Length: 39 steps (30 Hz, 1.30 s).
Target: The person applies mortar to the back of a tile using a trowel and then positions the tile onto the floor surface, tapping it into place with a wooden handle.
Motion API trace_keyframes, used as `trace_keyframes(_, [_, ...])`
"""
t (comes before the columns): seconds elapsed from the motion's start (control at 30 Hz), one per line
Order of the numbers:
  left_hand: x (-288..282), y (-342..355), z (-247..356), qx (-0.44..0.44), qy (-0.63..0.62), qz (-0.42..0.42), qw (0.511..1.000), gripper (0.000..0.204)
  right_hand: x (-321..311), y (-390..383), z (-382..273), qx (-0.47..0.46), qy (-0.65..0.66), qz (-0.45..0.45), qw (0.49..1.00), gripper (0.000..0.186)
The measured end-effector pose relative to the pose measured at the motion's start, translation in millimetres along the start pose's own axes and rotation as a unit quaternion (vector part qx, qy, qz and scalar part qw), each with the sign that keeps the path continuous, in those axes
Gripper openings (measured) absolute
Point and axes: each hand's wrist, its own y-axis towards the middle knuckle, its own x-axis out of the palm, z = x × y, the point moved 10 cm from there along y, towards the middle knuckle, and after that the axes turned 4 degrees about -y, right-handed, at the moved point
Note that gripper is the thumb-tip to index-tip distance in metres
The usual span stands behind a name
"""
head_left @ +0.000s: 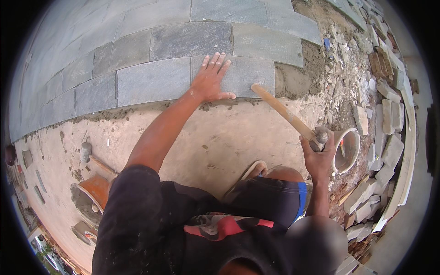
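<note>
Two hands — left hand (pixel 211 78) flat, open on stone slab (pixel 250 73); right hand (pixel 317 156) grips hammer (pixel 293 120).

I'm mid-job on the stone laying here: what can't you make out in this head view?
- Hammer: the head end sits inside the right hand, so its shape is hidden; only the wooden handle shows.
- Stone slab: the part under the left hand is covered by the palm and fingers.
- White bucket: its contents are too dark and partly behind the right hand.
- Orange pan: partly hidden by the person's shoulder.
</note>
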Motion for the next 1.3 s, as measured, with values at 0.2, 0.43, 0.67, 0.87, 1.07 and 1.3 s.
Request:
trace_keyframes(0.2, [-2,-5,0,0.004,-0.018,0.025,1.000,0.123,-23,5,-23,-0.026,-0.044,0.063,0.997,0.048])
trace_keyframes(0.43, [2,1,1,-0.020,0.004,0.038,0.999,0.116,-29,14,-35,-0.017,0.033,0.043,0.998,0.049])
trace_keyframes(0.67, [0,-2,2,-0.028,-0.018,0.011,0.999,0.112,-18,17,-65,-0.133,-0.023,0.055,0.989,0.046])
trace_keyframes(0.87, [-5,-4,1,-0.028,-0.027,0.015,0.999,0.113,-12,13,-66,-0.119,-0.009,0.051,0.991,0.044])
trace_keyframes(1.07, [-5,-1,-5,-0.026,-0.027,0.035,0.999,0.114,-1,22,-59,-0.071,-0.034,0.003,0.997,0.040])
trace_keyframes(1.3, [-4,-6,0,-0.027,-0.022,0.031,0.999,0.114,2,14,-52,-0.088,-0.027,0.016,0.996,0.040])
